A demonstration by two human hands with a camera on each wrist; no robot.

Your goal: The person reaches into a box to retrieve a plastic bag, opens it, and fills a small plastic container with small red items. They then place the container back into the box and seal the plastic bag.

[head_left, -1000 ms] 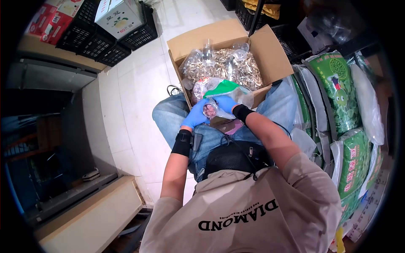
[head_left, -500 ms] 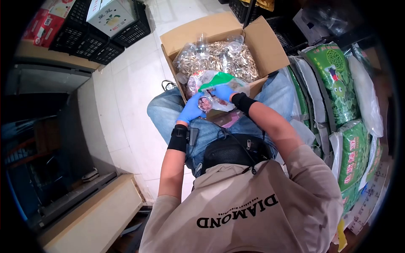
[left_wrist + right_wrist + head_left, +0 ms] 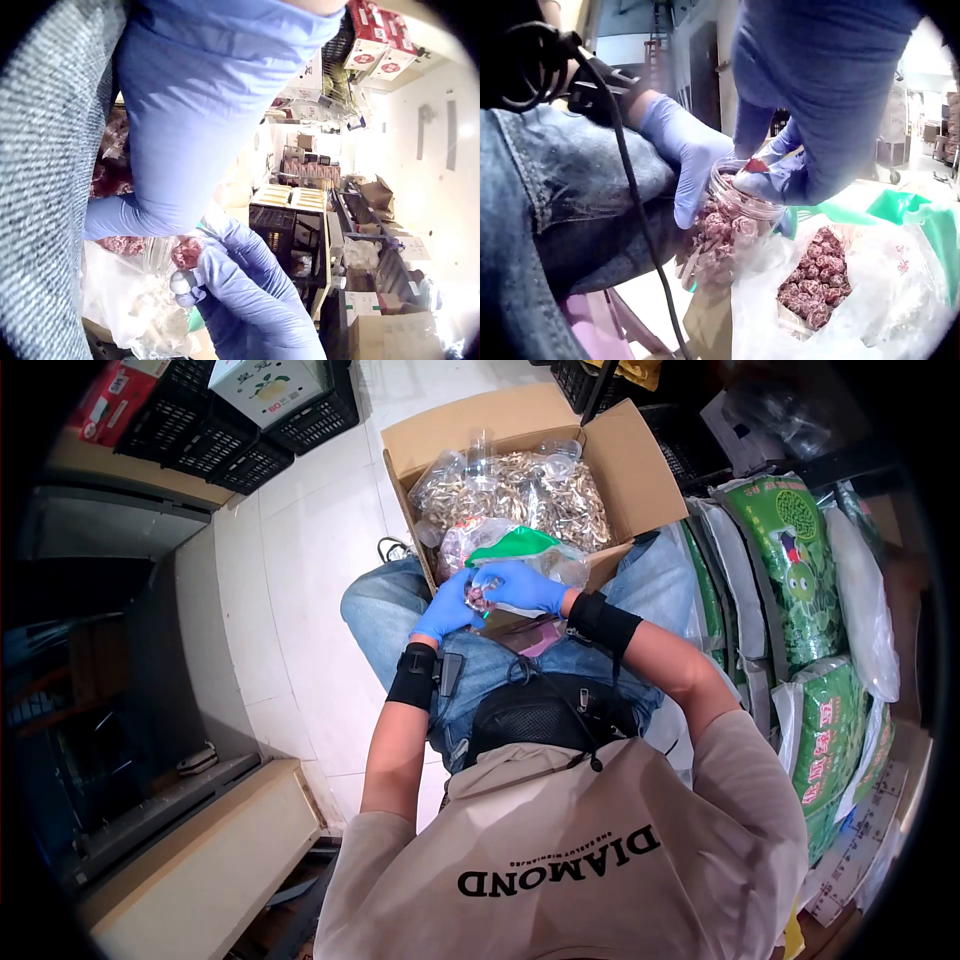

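My blue-gloved left hand [image 3: 447, 610] grips a clear jar [image 3: 731, 225] packed with dried rose-like flowers, its mouth tilted up. Above that mouth is my right hand [image 3: 522, 586], also gloved in blue, with its fingertips inside the rim in the right wrist view. Thumb and fingers pinch a reddish dried flower [image 3: 187, 253], seen in the left wrist view. Beside the jar, an open plastic bag [image 3: 885, 289] with a green band holds more of these flowers [image 3: 821, 281]. The jar's far side is hidden behind the left fingers.
An open cardboard box [image 3: 645, 485] in front of the knees contains pale dried mushroom-like pieces [image 3: 575, 495] and several clear plastic jars [image 3: 481, 465]. Green printed sacks [image 3: 790, 575] are stacked on the right. Black crates [image 3: 315, 425] stand at the far left. A black cable [image 3: 630, 172] hangs near the right wrist.
My right hand has come from the bag over to the jar's mouth, now with a dried flower pinched. The left hand keeps hold of the jar in nearly the same place.
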